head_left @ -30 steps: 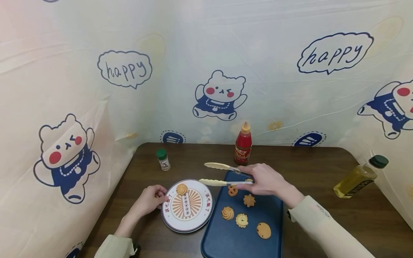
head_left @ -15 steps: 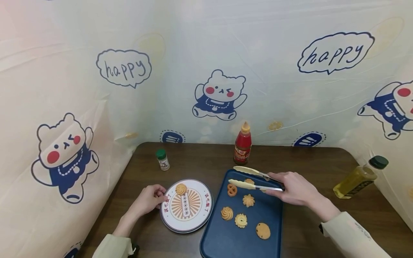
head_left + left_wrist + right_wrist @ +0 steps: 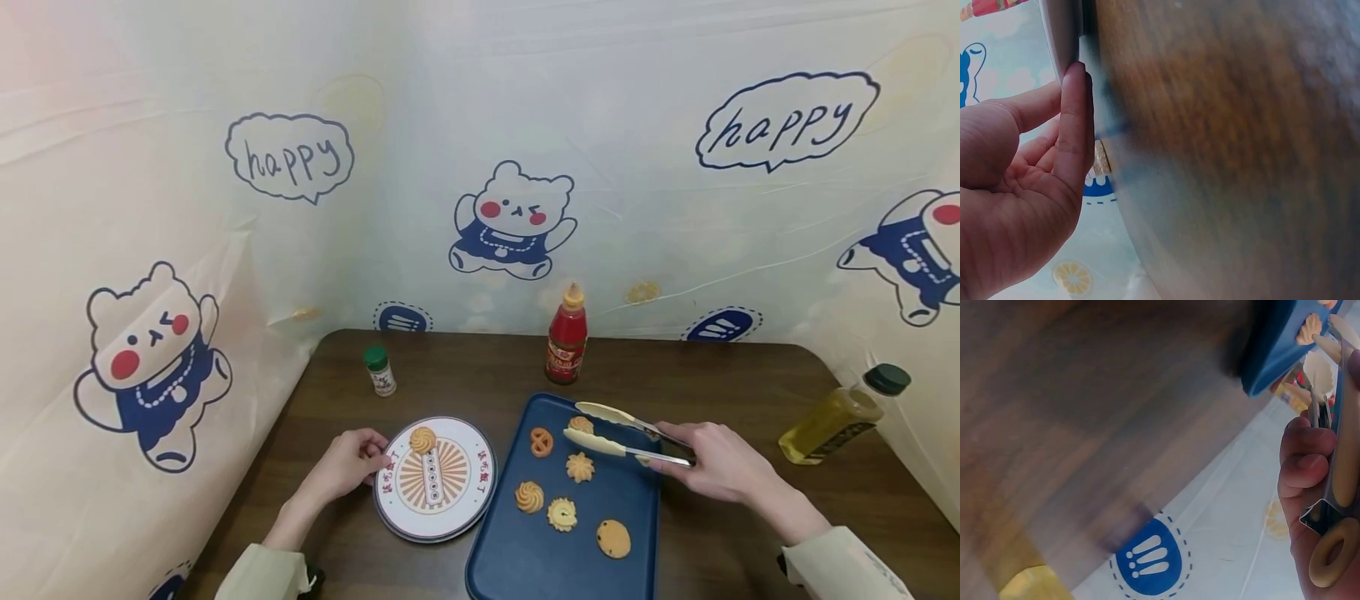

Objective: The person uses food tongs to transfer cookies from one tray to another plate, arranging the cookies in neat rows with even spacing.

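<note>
My left hand [image 3: 347,463] pinches the left rim of a white patterned plate [image 3: 470,506], thumb on top; in the left wrist view the fingers [image 3: 1072,119] are at its edge. One swirled cookie [image 3: 423,440] lies near the plate's upper edge. My right hand [image 3: 720,461] grips metal tongs [image 3: 671,457] with cream tips, spread apart with nothing visible between them. They hang over the upper part of a dark blue baking tray [image 3: 555,571], partly covering a cookie [image 3: 581,424]. A pretzel [image 3: 541,442], a flower-shaped cookie [image 3: 580,467] and several other cookies lie on the tray.
At the back of the dark wooden table stands a red sauce bottle [image 3: 567,337]. A green-capped shaker [image 3: 380,372] is behind the plate. An oil bottle [image 3: 832,423] stands at the right. A printed cloth [image 3: 637,208] hangs behind and beside the table.
The tongs and right hand have moved right, from between plate and tray to over the tray's upper right. The left hand and plate stay in place.
</note>
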Available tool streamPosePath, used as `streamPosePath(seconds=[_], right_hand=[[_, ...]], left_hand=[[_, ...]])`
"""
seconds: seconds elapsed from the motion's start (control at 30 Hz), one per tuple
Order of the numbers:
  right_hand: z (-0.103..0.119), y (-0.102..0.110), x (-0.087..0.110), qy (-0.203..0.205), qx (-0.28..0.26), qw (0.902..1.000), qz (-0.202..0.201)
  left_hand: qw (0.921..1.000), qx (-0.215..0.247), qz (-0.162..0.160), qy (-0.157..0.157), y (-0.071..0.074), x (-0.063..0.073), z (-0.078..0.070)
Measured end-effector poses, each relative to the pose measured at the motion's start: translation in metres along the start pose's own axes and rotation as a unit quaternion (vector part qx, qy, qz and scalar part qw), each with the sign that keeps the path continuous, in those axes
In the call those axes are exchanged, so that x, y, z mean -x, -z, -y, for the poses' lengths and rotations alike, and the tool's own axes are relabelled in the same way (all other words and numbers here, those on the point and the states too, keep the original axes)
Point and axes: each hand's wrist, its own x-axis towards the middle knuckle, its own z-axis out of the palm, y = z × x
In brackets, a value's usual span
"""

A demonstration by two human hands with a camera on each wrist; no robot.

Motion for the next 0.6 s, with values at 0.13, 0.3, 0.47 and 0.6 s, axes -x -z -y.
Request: streamPosePath(seconds=[0.13, 0.3, 0.47, 0.6], right_hand=[[-0.003, -0.003, 0.004, -0.007, -0.003, 0.9999, 0.007], [-0.006, -0.007, 0.007, -0.010, 0.000, 0.9999, 0.007], [-0.009, -0.010, 0.010, -0.007, 0.002, 1.0000, 0.004], [-0.010, -0.011, 0.010, -0.011, -0.001, 0.9999, 0.006]], left_hand=[[1.0000, -0.001, 0.000, 0.002, 0.000, 0.001, 0.000], [1.0000, -0.005, 0.000, 0.001, 0.000, 0.002, 0.000], [1.0000, -0.006, 0.002, -0.001, 0.001, 0.001, 0.000], [1.0000, -0.004, 0.002, -0.002, 0.000, 0.000, 0.001]])
